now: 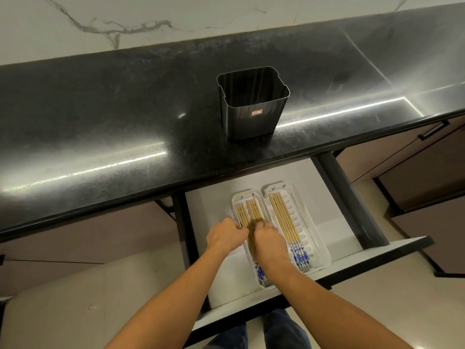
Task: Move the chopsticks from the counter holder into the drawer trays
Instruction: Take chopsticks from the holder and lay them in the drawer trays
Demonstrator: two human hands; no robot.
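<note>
- Chopsticks (252, 212) lie in two white trays inside the open drawer (208, 205). One bunch is in the left tray (242, 195), under both hands. A neat row is in the right tray (302, 222), with the blue-patterned ends toward the person.
- The metal holder (251, 117) stands on the black desk (100, 117) above the drawer and looks empty, so the transfer seems nearly done.
- The right grip (268, 238) is curled, knuckles up, round a blurred bundle of chopsticks at mid-length over the left tray.
- The left grip (224, 234) is curled too, its fingertips on the same bundle from the tray's left side. How firmly it pinches cannot be told.
- Both forearms reach forward and converge, with the wrists low over the drawer front.
- Holding the bundle from both sides probably serves to square the sticks parallel, so they settle flat within the tray's rim like the row alongside.
</note>
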